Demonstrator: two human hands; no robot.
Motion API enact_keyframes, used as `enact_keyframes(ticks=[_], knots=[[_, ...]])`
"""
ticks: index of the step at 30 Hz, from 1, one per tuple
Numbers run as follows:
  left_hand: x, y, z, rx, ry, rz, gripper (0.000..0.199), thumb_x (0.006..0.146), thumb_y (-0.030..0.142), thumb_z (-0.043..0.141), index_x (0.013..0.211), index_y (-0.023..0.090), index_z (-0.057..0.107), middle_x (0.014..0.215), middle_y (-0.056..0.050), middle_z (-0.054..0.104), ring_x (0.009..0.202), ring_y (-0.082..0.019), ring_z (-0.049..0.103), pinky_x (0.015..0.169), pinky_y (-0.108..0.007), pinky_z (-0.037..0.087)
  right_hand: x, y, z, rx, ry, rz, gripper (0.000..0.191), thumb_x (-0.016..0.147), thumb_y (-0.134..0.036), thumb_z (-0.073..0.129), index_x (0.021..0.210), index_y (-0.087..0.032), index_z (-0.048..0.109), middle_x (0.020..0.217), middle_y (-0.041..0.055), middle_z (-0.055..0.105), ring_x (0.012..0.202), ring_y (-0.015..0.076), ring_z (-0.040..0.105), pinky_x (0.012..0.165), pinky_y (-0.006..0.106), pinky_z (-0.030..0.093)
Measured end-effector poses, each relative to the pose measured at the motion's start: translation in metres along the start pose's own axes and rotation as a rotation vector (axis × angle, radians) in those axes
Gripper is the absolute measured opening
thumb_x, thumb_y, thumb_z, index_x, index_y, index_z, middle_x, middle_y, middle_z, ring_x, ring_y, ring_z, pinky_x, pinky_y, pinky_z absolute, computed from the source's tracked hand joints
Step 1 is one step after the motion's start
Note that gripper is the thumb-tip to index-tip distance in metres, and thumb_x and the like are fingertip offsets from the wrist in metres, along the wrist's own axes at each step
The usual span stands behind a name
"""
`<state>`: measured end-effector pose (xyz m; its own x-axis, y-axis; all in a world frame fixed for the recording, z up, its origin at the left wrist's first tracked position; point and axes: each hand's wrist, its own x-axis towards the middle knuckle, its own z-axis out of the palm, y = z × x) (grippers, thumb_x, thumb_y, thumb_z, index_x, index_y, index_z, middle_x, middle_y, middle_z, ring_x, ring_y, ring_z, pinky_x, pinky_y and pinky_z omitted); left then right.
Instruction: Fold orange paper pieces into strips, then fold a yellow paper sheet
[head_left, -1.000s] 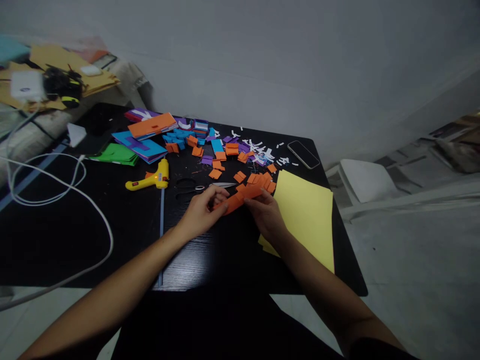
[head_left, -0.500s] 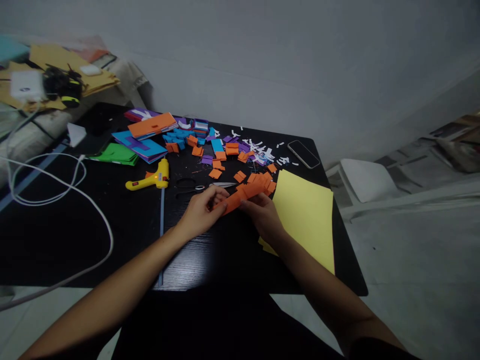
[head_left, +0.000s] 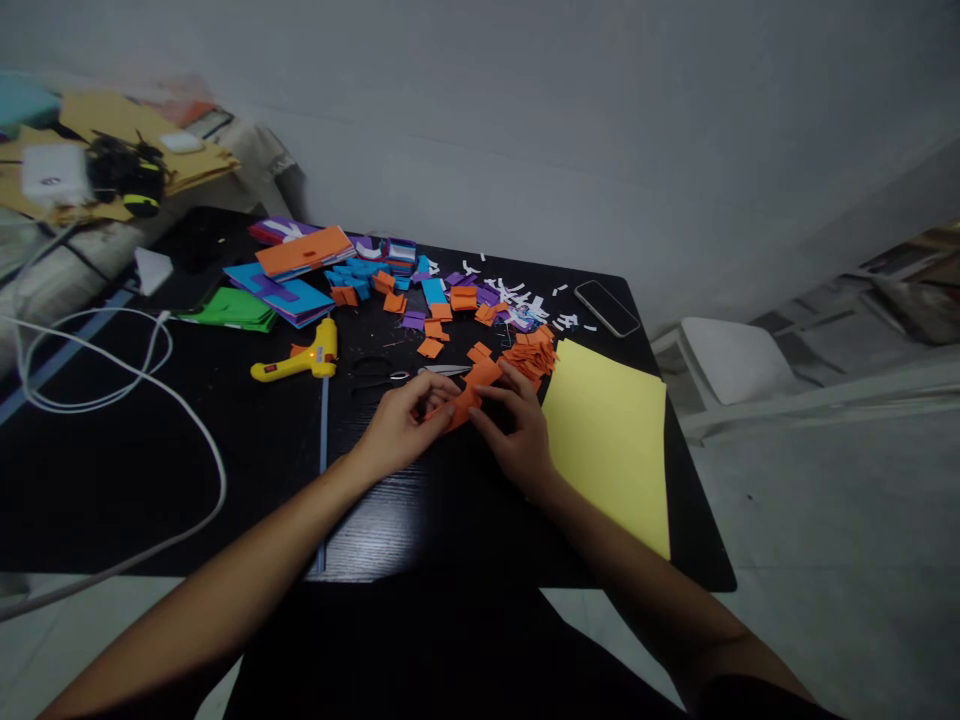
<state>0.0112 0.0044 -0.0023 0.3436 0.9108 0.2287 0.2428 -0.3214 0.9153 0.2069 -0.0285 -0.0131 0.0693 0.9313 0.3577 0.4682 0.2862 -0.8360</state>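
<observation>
Both hands meet over the black table around an orange paper strip (head_left: 463, 408). My left hand (head_left: 405, 420) is closed on its left end, thumb on top. My right hand (head_left: 519, 428) pinches the strip nearer its middle, with thumb and fingertips on the paper. Just beyond the strip, a pile of small orange paper pieces (head_left: 531, 355) lies by the right fingers. Scissors (head_left: 444, 370) rest behind the left hand, blades pointing right and partly hidden. Under my right forearm is a stack of yellow paper (head_left: 606, 430).
A yellow glue gun (head_left: 300, 360) with a lit orange spot lies left, its glue stick (head_left: 324, 440) trailing forward. Folded colored papers (head_left: 277, 290), small folded pieces and white scraps (head_left: 525, 300) fill the back. A phone (head_left: 607, 308) sits back right; a white cable (head_left: 202, 440) loops left.
The right hand has shifted its hold along the orange strip toward the left hand, and the strip's right part appears shorter or folded. More of the orange pile shows. The left hand stays put.
</observation>
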Motion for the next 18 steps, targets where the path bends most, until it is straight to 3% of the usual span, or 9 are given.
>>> enact_keyframes(ticks=[5, 11, 15, 18], knots=[[0.0011, 0.0040, 0.0000, -0.032, -0.037, 0.041, 0.016, 0.094, 0.024, 0.063, 0.109, 0.020, 0.065, 0.094, -0.003, 0.072, 0.081, -0.015, 0.068, 0.069, -0.025, 0.052, 0.0018, -0.0009, -0.0002, 0.090, -0.097, 0.057, 0.019, 0.087, -0.034, 0.076, 0.104, -0.027, 0.079, 0.146, 0.0092, 0.059, 0.138, 0.0288, 0.053, 0.119, 0.048, 0.038], [-0.0008, 0.0054, -0.0009, 0.046, -0.036, 0.085, 0.015, 0.093, 0.022, 0.063, 0.108, 0.020, 0.065, 0.092, -0.001, 0.071, 0.080, -0.014, 0.066, 0.069, -0.024, 0.051, 0.0042, -0.0056, 0.0008, 0.316, -0.133, 0.170, 0.011, 0.088, -0.034, 0.073, 0.089, -0.025, 0.079, 0.102, 0.0057, 0.076, 0.100, 0.0238, 0.070, 0.095, 0.039, 0.054], [-0.0013, 0.0045, -0.0013, 0.142, -0.025, 0.115, 0.015, 0.093, 0.023, 0.063, 0.107, 0.021, 0.066, 0.089, -0.001, 0.069, 0.077, -0.014, 0.064, 0.065, -0.024, 0.049, 0.0050, -0.0057, 0.0013, 0.406, -0.146, 0.309, 0.015, 0.084, -0.037, 0.077, 0.093, -0.025, 0.078, 0.093, 0.0030, 0.077, 0.088, 0.0223, 0.071, 0.088, 0.037, 0.057], [-0.0002, 0.0046, -0.0019, 0.197, -0.039, 0.167, 0.016, 0.093, 0.021, 0.063, 0.108, 0.021, 0.065, 0.100, -0.004, 0.070, 0.088, -0.017, 0.066, 0.078, -0.029, 0.052, 0.0059, -0.0027, 0.0026, 0.523, -0.113, 0.369, 0.027, 0.078, -0.035, 0.081, 0.103, -0.026, 0.075, 0.090, 0.0010, 0.075, 0.080, 0.0198, 0.070, 0.081, 0.036, 0.059]])
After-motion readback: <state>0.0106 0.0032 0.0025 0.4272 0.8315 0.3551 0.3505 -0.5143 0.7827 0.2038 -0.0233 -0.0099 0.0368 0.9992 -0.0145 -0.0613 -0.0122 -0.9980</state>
